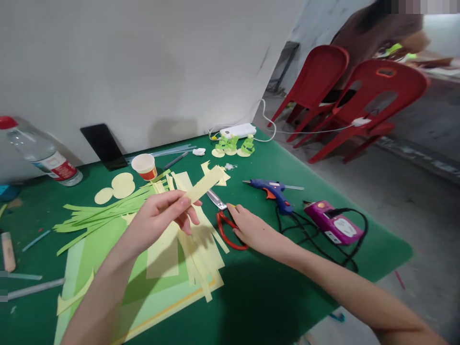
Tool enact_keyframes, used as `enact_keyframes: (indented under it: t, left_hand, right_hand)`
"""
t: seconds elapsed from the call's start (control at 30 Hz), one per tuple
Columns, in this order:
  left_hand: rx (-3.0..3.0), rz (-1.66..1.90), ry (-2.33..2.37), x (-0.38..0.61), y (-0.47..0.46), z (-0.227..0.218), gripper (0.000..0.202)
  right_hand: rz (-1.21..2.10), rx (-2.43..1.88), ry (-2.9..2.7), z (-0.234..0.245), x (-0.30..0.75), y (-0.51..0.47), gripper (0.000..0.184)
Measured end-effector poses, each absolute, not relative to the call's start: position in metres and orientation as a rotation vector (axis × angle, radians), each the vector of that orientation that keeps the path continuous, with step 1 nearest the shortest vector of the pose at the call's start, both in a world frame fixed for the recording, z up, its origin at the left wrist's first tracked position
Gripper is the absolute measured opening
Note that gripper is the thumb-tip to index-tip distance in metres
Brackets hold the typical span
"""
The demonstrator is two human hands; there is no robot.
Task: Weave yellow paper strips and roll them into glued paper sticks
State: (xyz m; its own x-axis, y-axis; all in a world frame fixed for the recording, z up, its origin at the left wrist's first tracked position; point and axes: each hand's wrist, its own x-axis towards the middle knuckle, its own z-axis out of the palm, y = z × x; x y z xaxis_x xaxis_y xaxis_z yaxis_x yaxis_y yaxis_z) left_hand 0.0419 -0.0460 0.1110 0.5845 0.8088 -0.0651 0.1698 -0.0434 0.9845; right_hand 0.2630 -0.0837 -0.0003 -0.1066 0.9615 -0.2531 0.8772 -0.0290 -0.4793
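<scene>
My left hand (pixel 167 211) pinches a pale yellow paper strip (pixel 206 184) between thumb and fingers, its free end pointing up and right. At the red-handled scissors (pixel 230 235), my right hand (pixel 251 227) has its fingers closed by the pivot and handle. The scissors' metal blades (pixel 215 199) point away from me, their tips partly behind the strip. Beneath my left hand lie cut yellow strips (pixel 199 254) over green paper sheets (pixel 143 287). A bundle of green strips (pixel 104 215) fans out to the left.
A glue gun (pixel 271 187) and a purple power box (pixel 334 223) with black cables lie right. Paper cup (pixel 144 166), phone (pixel 104 146) and bottle (pixel 46 158) stand at the back left. Small green paper pieces on round bases (pixel 232 146) sit near a power strip (pixel 237 131). Red chairs (pixel 381 96) and a person are beyond.
</scene>
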Motion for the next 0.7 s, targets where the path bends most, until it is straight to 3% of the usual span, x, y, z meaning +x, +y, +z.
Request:
enact_keyframes:
  t: [0.27,0.4,0.63,0.7]
  left_hand:
    - [1.018,0.829,0.556,0.039,-0.04,0.107,0.02]
    - [0.964,0.892,0.564,0.039,-0.039,0.107,0.02]
    - [0.886,0.955,0.65,0.042,-0.038,0.109,0.023]
    - [0.873,0.975,0.681,0.042,-0.037,0.11,0.023]
  right_hand:
    - [1.187,-2.061,-1.921,0.001,0.287,-0.059,0.03]
    - [1.462,-1.74,-1.769,0.012,0.297,-0.058,0.022]
    - [1.428,-1.179,-1.437,0.057,0.27,-0.065,0.032]
    - [1.523,-1.037,-1.324,0.074,0.262,-0.065,0.028]
